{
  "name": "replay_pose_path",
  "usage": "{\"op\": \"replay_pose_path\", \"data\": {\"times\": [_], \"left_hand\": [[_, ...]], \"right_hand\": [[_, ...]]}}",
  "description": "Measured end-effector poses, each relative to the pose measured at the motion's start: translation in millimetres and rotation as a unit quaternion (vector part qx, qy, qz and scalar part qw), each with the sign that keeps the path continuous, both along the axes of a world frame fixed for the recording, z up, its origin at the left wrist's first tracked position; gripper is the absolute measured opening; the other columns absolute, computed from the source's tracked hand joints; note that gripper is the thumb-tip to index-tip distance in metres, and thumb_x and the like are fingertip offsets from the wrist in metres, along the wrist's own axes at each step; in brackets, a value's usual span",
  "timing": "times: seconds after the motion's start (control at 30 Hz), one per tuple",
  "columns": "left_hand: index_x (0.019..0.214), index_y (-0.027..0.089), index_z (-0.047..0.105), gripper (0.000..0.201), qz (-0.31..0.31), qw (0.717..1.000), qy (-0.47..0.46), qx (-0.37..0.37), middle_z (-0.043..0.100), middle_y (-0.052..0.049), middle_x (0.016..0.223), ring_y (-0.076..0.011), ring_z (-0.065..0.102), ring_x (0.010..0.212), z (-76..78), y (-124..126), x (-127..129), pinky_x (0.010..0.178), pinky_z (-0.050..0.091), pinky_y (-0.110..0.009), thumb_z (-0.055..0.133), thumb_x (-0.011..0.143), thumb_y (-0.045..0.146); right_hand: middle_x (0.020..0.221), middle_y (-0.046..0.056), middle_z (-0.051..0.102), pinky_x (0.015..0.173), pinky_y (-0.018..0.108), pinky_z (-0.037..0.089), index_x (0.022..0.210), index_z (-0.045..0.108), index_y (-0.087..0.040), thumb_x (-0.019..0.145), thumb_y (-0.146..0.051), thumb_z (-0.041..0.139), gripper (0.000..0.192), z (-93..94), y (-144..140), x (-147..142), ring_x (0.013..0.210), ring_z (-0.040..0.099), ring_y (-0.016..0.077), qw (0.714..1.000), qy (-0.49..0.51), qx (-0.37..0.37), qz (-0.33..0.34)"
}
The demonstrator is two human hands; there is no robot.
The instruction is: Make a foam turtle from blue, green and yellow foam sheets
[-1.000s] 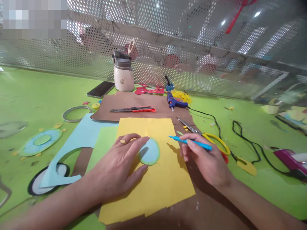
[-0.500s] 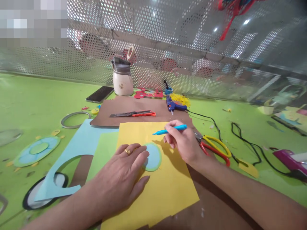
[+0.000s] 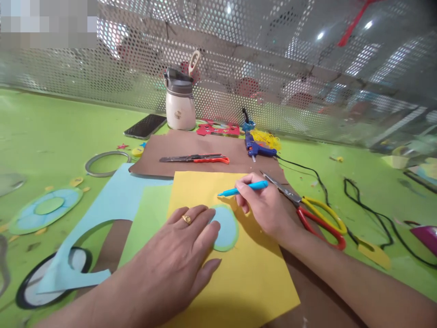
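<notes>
**Hands on the yellow sheet: one pins the disc, one holds the pen**

Left hand [image 3: 177,255] lies flat and unclenched, palm down, on the yellow sheet [image 3: 239,278], its fingertips pressing the near-left edge of the small blue disc [image 3: 225,228] with a green rim; a gold ring [image 3: 186,219] sits on one finger. Right hand [image 3: 264,207] is closed around a blue pen [image 3: 242,188], whose tip points left and meets the yellow sheet just above the top edge of the disc, though whether it truly touches the paper is hard to tell from this angle.

Going left to right across the green bench [image 3: 51,132]: a large blue and green disc [image 3: 46,210] lies at the far left, with a grey ring [image 3: 106,162] beyond it and a black-edged white disc [image 3: 37,291] nearer the person, partly under a cut light-blue sheet [image 3: 112,200]. A pale green sheet [image 3: 150,214] shows beside the yellow one. Farther back a phone [image 3: 145,126] and a cream bottle [image 3: 180,104] stand near the perforated metal screen [image 3: 273,68]. A red utility knife [image 3: 196,159] rests on brown paper [image 3: 205,146]. A blue glue gun [image 3: 256,148] lies to its right, its black cord [image 3: 355,196] trailing over the bench. Scissors [image 3: 314,214] with red and yellow handles lie just beside the right wrist.
</notes>
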State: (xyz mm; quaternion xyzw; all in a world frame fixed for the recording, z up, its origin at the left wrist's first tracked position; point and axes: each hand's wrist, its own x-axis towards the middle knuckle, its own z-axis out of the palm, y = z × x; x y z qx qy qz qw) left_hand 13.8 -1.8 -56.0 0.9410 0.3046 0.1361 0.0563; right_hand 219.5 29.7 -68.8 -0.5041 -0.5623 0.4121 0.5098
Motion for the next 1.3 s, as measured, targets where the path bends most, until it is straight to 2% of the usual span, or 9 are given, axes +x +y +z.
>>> {"op": "replay_pose_path", "data": {"times": [0.73,1.3], "left_hand": [[0.103,0.015,0.055,0.019,0.007,1.000,-0.006,-0.004,0.059,-0.015,0.118,-0.0328,0.051,0.115,1.0,0.2,-0.9,0.093,0.042,-0.052,0.051,0.088,0.027],[0.105,0.015,0.054,0.020,0.004,1.000,-0.011,0.005,0.059,-0.015,0.117,-0.0331,0.051,0.115,-1.6,0.5,0.2,0.093,0.042,-0.052,0.049,0.089,0.027]], "right_hand": [[0.055,-0.005,0.055,0.048,0.022,0.039,0.076,0.050,-0.019,0.088,-0.034,0.056,0.020,6.1,-2.5,-3.2,0.046,0.047,0.0080,0.999,-0.033,-0.018,0.011],[0.057,-0.005,0.056,0.048,0.023,0.040,0.079,0.053,-0.019,0.088,-0.037,0.057,0.021,1.8,-1.6,-1.3,0.047,0.049,0.0092,0.999,-0.039,-0.014,0.015]]}}
